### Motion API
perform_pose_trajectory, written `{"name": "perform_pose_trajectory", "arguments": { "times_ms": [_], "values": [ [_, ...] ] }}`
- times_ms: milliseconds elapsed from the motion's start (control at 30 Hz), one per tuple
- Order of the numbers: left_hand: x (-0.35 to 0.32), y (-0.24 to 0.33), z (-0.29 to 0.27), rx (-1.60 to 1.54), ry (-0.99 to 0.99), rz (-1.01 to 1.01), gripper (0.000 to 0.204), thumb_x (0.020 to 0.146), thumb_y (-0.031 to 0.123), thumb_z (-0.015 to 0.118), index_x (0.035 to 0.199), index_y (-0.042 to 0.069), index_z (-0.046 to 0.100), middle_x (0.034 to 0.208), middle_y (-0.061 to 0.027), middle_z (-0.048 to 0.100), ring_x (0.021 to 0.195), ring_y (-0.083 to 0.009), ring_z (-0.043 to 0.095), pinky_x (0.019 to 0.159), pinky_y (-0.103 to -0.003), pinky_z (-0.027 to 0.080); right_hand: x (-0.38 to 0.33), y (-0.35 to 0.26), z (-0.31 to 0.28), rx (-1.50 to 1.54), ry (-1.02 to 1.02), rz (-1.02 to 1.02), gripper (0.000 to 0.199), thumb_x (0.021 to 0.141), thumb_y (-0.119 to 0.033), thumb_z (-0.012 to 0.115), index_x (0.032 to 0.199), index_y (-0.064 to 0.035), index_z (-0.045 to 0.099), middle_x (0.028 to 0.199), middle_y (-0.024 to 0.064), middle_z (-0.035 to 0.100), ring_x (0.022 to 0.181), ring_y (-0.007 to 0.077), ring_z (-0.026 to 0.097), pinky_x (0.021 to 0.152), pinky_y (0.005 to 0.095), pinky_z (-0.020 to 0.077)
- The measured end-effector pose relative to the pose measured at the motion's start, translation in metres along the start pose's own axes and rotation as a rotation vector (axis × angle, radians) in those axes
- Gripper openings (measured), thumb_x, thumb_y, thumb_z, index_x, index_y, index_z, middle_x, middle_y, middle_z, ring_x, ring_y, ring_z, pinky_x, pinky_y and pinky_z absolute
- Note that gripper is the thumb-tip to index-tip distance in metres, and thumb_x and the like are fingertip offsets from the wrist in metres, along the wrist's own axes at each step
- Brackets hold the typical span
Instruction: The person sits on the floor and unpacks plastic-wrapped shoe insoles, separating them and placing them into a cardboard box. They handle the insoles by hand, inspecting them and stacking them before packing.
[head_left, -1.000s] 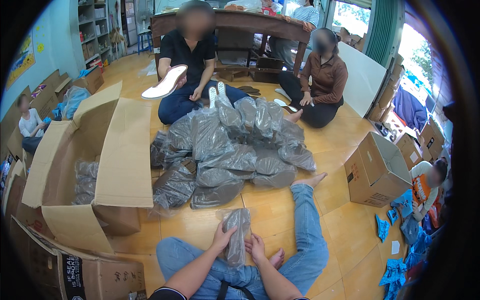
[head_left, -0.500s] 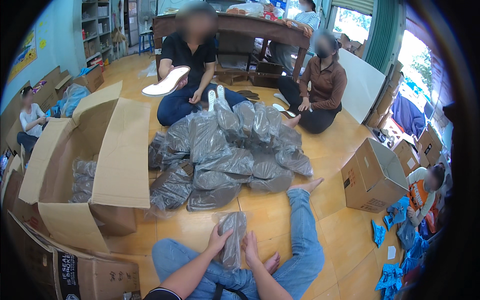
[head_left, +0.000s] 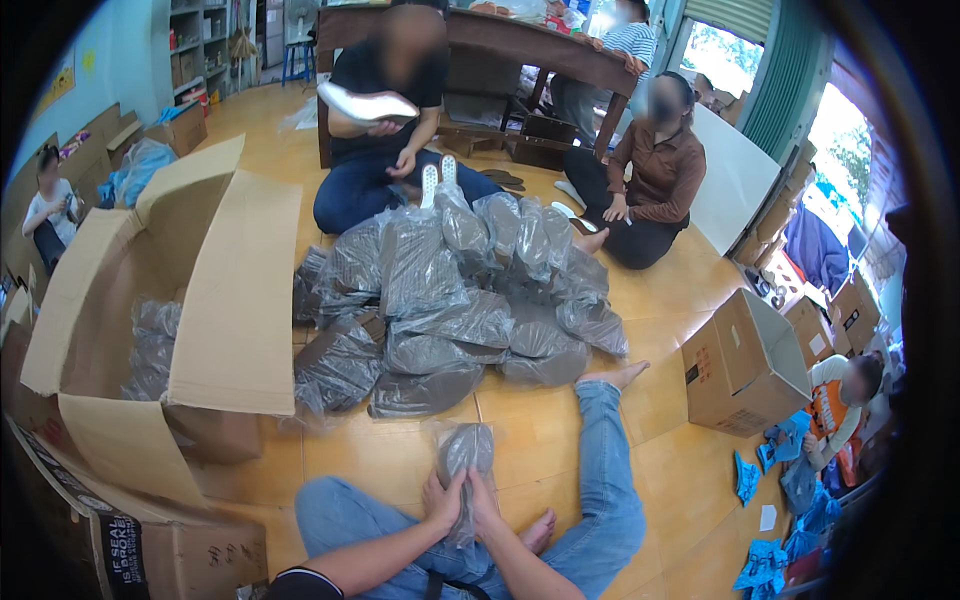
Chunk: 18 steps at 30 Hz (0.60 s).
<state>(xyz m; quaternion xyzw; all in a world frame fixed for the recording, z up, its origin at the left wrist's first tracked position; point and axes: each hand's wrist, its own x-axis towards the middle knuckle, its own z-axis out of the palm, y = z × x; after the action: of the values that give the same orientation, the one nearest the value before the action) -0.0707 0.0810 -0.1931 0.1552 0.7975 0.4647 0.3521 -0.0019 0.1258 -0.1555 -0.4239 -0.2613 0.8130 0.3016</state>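
Between my legs, both hands grip a clear plastic bag of grey-brown shoe soles (head_left: 467, 447). My left hand (head_left: 442, 502) is wrapped round its left side. On the other side, my right hand (head_left: 485, 502) presses against it, the thumbs close together on top. The bag points away from me, its lower end near my lap. Beyond it lies a heap of similar bagged soles (head_left: 450, 325) on the tiled floor. Two white soles (head_left: 438, 180) stick up at the heap's far side.
A large open carton (head_left: 232, 310) at the left has bagged soles inside. Another carton (head_left: 735, 365) stands at the right. Across the heap, a person in black (head_left: 385, 90) holds a white sole; a person in brown (head_left: 660, 165) sits beside. Blue pieces (head_left: 765, 565) lie lower right.
My right hand has closed in on the bag, which now sits more upright between both hands. The person in black has raised and turned the white sole.
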Motion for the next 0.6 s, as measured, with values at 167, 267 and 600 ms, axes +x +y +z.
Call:
{"name": "perform_pose_trajectory", "arguments": {
  "times_ms": [167, 267, 600],
  "values": [
    [0.023, 0.009, -0.002, -1.09, -0.308, -0.204, 0.052, 0.089, 0.042, 0.056, 0.121, 0.0, 0.054, 0.111, -0.0135, 0.063, 0.095, -0.0246, 0.062, 0.086, -0.035, 0.049, 0.014, -0.003, 0.029, -0.454, 0.063, -0.259, 0.046, 0.096, -0.03, 0.052, 0.129, 0.001, 0.045, 0.119, 0.0172, 0.058, 0.107, 0.0255, 0.059, 0.089, 0.0363, 0.0492],
    [0.025, 0.022, -0.008, -1.31, -0.431, -0.307, 0.052, 0.09, 0.043, 0.054, 0.121, 0.001, 0.055, 0.111, -0.0125, 0.063, 0.094, -0.0241, 0.062, 0.085, -0.035, 0.05, 0.012, -0.018, 0.043, -1.075, 0.036, -0.306, 0.068, 0.091, -0.04, 0.057, 0.14, 0.0019, 0.035, 0.137, 0.0311, 0.041, 0.129, 0.0402, 0.041, 0.107, 0.0415, 0.0335],
    [0.025, 0.018, -0.014, -1.362, -0.613, -0.385, 0.05, 0.092, 0.048, 0.046, 0.114, 0.005, 0.061, 0.101, -0.0097, 0.067, 0.088, -0.0217, 0.064, 0.082, -0.035, 0.052, -0.076, -0.009, 0.034, -1.412, -0.07, -0.596, 0.079, 0.088, -0.038, 0.061, 0.14, 0.0114, 0.028, 0.141, 0.0365, 0.031, 0.135, 0.0459, 0.03, 0.111, 0.0452, 0.0259]
  ]
}}
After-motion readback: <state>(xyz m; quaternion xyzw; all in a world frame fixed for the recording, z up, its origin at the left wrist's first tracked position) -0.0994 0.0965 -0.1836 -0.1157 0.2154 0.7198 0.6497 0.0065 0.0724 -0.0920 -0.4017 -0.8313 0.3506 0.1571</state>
